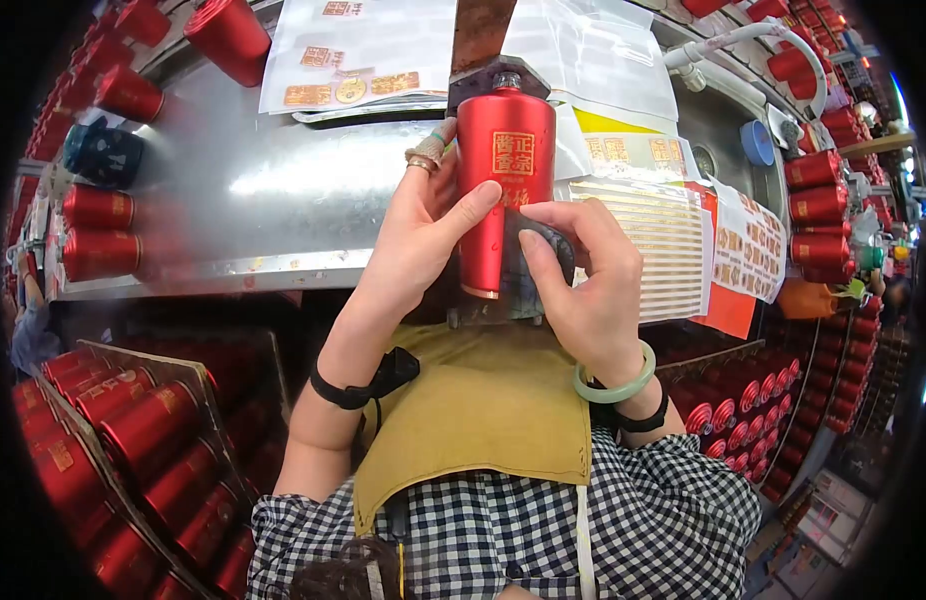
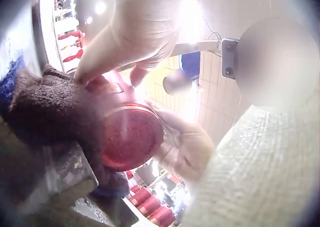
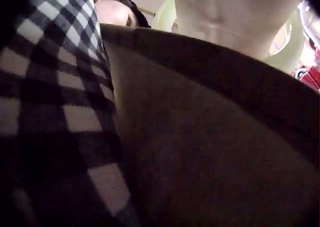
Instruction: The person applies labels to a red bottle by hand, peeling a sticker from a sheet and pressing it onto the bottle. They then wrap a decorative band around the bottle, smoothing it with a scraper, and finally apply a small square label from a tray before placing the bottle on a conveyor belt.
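from my distant place i look through the head camera. at far left, several red metallic cylinders lie on their sides by the shiny metal worktop. behind the worktop's middle are white sheets with gold-and-red stickers.

next comes the left hand, with a ring and a pale textured covering on one finger. its grip is closed around the glossy red bottle with gold characters: the thumb lies across the front, the other fingers go to the left side and behind. this bottle is between the two hands, its neck pointing away from the person. in the left wrist view, a dark brown fuzzy cloth is against the bottle.

then the right hand, below it a pale green bangle. its thumb and index finger are bent, tips close together at the bottle's right edge; if they pinch something, i cannot tell.

further right are a striped gold-and-white sheet and a small blue cup.
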A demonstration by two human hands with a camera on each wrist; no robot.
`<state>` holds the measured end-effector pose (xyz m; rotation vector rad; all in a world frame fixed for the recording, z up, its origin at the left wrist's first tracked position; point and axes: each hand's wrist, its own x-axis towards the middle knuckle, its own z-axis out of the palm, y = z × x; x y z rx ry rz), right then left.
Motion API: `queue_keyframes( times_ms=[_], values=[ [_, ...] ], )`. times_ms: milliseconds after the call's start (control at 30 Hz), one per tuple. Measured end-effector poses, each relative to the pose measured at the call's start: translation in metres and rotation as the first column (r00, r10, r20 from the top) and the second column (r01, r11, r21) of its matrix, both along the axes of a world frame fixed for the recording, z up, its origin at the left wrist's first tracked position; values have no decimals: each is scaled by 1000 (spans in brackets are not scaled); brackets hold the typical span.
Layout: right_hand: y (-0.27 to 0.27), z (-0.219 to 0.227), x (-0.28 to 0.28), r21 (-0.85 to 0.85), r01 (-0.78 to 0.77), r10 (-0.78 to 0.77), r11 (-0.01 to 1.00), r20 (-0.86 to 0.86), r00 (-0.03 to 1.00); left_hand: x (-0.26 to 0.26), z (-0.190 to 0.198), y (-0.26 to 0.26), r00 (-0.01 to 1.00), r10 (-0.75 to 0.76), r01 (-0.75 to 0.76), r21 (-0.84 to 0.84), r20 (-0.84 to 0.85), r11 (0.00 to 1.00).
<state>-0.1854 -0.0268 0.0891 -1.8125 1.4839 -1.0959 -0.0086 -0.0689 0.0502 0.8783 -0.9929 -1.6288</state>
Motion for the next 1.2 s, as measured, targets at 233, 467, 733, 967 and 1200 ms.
queue_keyframes(
  times_ms=[233,467,733,967,1200],
  values=[
    [0,5,1,17,-3,3,1000,-26,1000,0,-1,0,1000,2,-2,3,-18,1000],
    [0,-5,-2,11,-15,15,1000,38,999,0,-1,0,1000,-7,8,4,-14,1000],
    [-36,5,-43,130,30,-97,991,544,834,12,-3,-7,993,115,-115,61,4,991],
    [-45,-11,-24,367,-150,-36,918,453,891,-5,3,-10,998,66,-66,11,-4,998],
    [-46,-19,-18,374,-157,-23,914,436,900,-4,-1,-11,998,58,-58,3,-11,998]
  ],
)
